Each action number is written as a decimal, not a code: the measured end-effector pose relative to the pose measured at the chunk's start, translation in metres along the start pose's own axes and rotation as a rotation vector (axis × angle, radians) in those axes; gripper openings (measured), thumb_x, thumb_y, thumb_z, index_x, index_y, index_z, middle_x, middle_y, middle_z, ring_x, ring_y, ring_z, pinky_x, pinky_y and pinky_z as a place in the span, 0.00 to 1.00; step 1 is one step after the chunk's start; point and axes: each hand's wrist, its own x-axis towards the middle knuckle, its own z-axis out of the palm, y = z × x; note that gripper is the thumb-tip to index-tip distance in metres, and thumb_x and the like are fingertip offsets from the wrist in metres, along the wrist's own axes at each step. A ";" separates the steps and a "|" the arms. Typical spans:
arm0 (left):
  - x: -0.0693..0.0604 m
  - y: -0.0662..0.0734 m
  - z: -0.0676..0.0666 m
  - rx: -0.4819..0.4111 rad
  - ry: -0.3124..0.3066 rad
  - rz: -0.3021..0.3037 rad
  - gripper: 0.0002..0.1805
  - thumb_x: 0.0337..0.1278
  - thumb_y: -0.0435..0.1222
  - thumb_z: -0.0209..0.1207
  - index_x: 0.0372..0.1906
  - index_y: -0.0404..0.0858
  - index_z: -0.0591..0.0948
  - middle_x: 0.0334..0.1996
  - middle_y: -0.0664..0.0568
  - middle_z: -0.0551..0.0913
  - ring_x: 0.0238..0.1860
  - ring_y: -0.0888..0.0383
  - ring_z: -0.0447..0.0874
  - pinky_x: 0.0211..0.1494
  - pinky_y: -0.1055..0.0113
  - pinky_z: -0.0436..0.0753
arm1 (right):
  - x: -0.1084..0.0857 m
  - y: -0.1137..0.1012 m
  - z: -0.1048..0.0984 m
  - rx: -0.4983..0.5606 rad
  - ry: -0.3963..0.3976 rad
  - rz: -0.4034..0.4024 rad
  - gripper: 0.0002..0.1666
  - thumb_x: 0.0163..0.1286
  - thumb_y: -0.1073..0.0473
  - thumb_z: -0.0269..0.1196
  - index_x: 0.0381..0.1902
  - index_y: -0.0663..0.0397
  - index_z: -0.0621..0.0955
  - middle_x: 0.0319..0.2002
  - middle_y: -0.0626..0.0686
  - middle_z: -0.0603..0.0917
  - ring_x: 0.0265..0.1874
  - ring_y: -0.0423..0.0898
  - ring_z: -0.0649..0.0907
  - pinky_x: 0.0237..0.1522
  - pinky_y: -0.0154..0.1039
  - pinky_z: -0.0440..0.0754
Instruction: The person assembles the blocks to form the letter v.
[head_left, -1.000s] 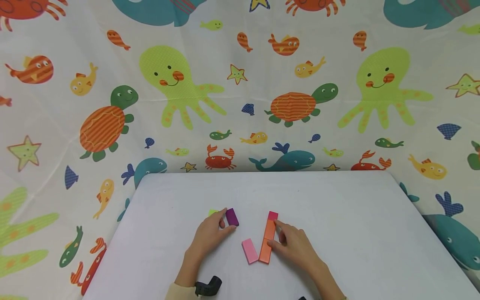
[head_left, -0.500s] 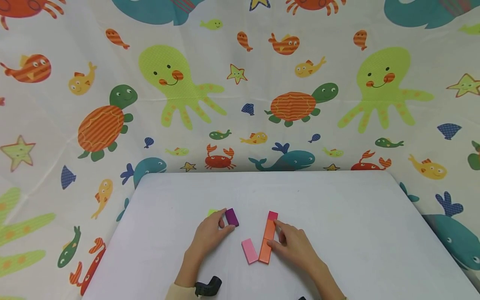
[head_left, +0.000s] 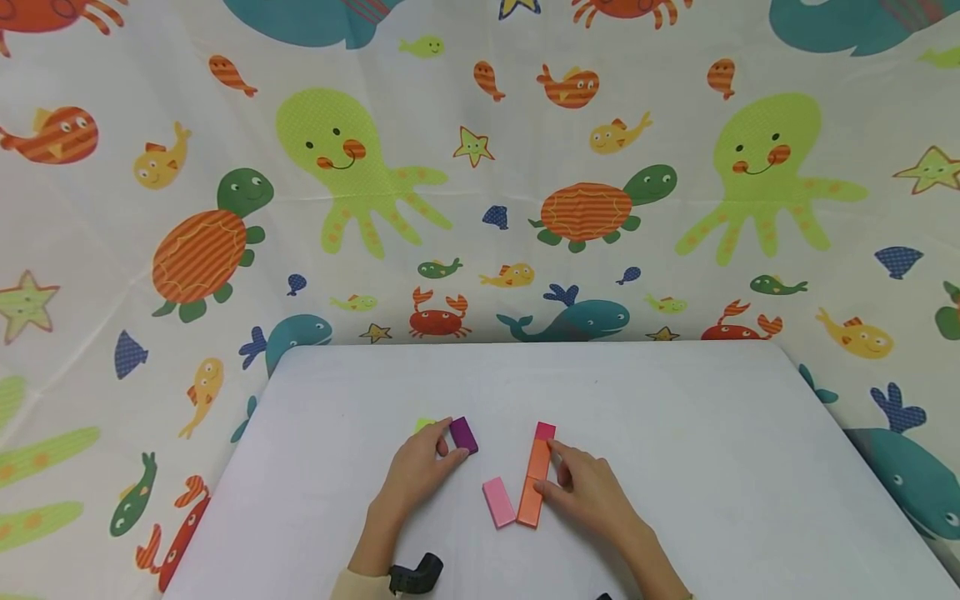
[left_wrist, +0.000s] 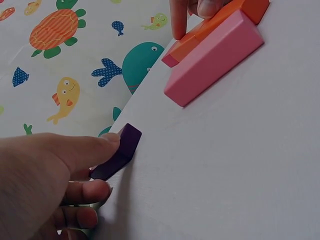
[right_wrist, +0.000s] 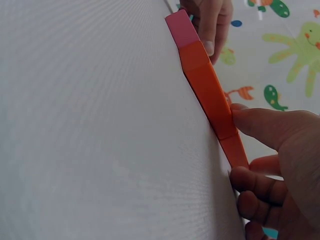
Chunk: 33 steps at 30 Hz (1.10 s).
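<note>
1. Across the white table, no block and neither hand has visibly moved during the last second; the work seems to pause.
2. Left of centre, the left hand pinches the purple block; the green block is partly hidden behind.
3. At lower centre, the pink block lies between the hands.
4. Just right, the right hand touches the orange blocks; whether it grips, one cannot tell.

Head view: lime-green block mostly hidden by left hand; beige sleeve cut off by bottom edge.
</note>
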 end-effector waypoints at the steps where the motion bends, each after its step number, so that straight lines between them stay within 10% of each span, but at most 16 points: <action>1: 0.000 0.000 0.000 0.000 0.001 0.001 0.35 0.60 0.51 0.66 0.67 0.37 0.75 0.24 0.60 0.71 0.28 0.64 0.67 0.36 0.68 0.69 | 0.000 0.000 0.000 0.000 0.002 -0.003 0.41 0.61 0.38 0.70 0.67 0.50 0.76 0.22 0.37 0.70 0.21 0.33 0.67 0.28 0.30 0.65; 33: -0.008 0.003 0.007 -0.001 0.037 -0.010 0.33 0.58 0.51 0.67 0.65 0.38 0.78 0.22 0.61 0.71 0.25 0.65 0.66 0.30 0.70 0.67 | -0.001 0.000 0.001 -0.023 0.018 -0.021 0.40 0.61 0.39 0.71 0.67 0.50 0.77 0.22 0.36 0.69 0.22 0.32 0.67 0.31 0.31 0.65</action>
